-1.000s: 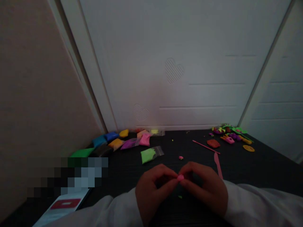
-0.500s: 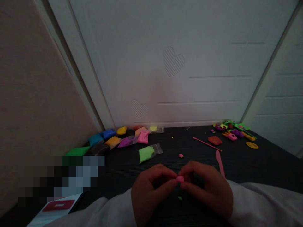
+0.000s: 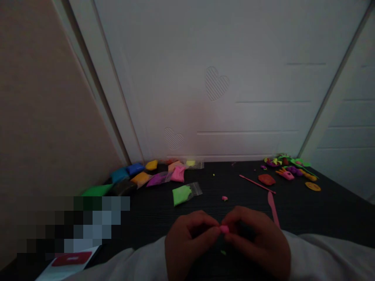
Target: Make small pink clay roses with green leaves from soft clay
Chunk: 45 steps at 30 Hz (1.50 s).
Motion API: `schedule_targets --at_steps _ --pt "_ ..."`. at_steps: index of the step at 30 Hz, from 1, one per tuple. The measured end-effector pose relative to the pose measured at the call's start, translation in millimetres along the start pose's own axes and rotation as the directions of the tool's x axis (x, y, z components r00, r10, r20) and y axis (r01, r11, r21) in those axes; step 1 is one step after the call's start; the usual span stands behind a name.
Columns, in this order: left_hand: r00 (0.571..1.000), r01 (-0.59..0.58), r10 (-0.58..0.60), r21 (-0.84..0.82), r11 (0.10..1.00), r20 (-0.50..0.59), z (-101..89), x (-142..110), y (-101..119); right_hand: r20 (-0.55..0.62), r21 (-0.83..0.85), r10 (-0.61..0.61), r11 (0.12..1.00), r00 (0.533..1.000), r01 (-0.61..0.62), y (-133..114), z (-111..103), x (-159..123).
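A small lump of pink modelling clay (image 3: pixel 224 229) is pinched between the fingertips of both hands, low in the head view. My left hand (image 3: pixel 191 240) grips it from the left with thumb and index finger closed. From the other side my right hand (image 3: pixel 258 240) closes its thumb and fingertips on the same lump. Just below lies a little green clay piece (image 3: pixel 223 252) on the dark table. Beyond the fingers sits a small pink clay bit (image 3: pixel 224 198) with a lighter edge.
A light green clay bag (image 3: pixel 182 194) lies ahead of the left hand; several coloured bags sit behind it. On the right are a pink plastic knife (image 3: pixel 273 208), a thin pink stick (image 3: pixel 258 184), a red clay piece (image 3: pixel 266 179), a yellow disc (image 3: pixel 313 186) and small clay figures.
The whole view has shifted slightly, so everything sits a little lower. Both hands keep their pinch on the pink clay, with hardly any change in pose.
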<state>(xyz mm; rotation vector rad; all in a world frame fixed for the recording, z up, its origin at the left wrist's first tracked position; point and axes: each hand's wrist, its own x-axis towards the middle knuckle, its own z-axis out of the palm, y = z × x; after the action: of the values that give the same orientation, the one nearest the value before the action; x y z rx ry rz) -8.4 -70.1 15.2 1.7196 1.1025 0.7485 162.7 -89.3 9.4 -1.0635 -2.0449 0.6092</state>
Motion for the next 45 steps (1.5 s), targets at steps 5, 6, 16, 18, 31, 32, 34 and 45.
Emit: schedule_targets --at_steps 5,6,16,18,31,32,34,45 --pt "0.999 0.026 -0.027 0.027 0.999 0.021 0.7 1.4 -0.8 -0.003 -0.024 0.001 1.000 1.000 -0.001 -1.8 -0.8 0.0" --pt "0.999 0.025 -0.026 0.018 1.000 0.026 0.4 1.4 -1.0 -0.005 -0.020 0.003 1.000 1.000 -0.003 -2.0 -0.8 -0.1" --pt "0.998 0.035 -0.035 0.015 0.999 0.056 -3.4 2.0 -0.7 -0.005 -0.051 0.014 0.999 1.000 -0.014 -1.4 1.8 -0.7" --pt "0.998 0.042 -0.045 0.047 0.998 0.051 -2.9 2.7 -1.1 0.004 -0.046 0.016 0.999 1.000 -0.015 -1.0 1.8 -0.8" --pt "0.993 0.079 -0.080 0.013 0.997 0.086 -3.3 3.8 -0.1 0.005 0.008 0.037 0.999 0.999 -0.037 2.0 3.0 -0.5" --pt "0.994 0.084 -0.084 0.006 0.996 0.075 -3.1 3.6 -0.4 0.005 0.009 0.035 0.999 0.999 -0.035 2.1 3.1 -0.7" --pt "0.994 0.085 -0.082 -0.034 0.996 0.073 -2.5 3.1 -1.3 0.007 0.004 0.032 0.999 0.999 -0.032 2.5 3.1 -0.9" --pt "0.994 0.040 -0.037 -0.023 0.999 0.102 -3.5 3.5 -3.7 -0.010 -0.008 -0.009 1.000 1.000 0.009 1.0 3.9 -3.2"
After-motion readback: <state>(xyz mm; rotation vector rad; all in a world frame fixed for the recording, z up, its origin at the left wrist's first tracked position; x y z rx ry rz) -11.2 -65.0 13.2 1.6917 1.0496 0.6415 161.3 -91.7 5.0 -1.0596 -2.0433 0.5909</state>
